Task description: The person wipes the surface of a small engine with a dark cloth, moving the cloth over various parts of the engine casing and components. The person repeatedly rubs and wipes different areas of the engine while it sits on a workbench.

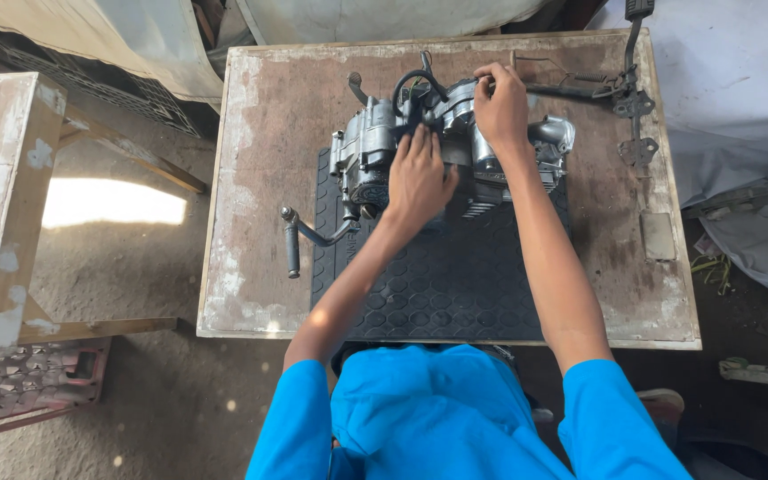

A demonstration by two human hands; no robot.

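Pressing left hand [418,178] flat, fingers spread, on top of engine [442,151]; engine sitting on black rubber mat [437,284], far centre of worn table [251,178]. Right hand [501,107] curling closed around engine's far top edge. Kick lever [300,233] sticking out left.

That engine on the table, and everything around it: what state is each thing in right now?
Engine: resting on the mat, both hands on it.
Kick lever: attached, sticking out past the mat.
Black rubber mat: flat on the table.
Left hand: flat, pressing on the engine.
Right hand: gripping the engine's top.
Metal linkage: loose, untouched.
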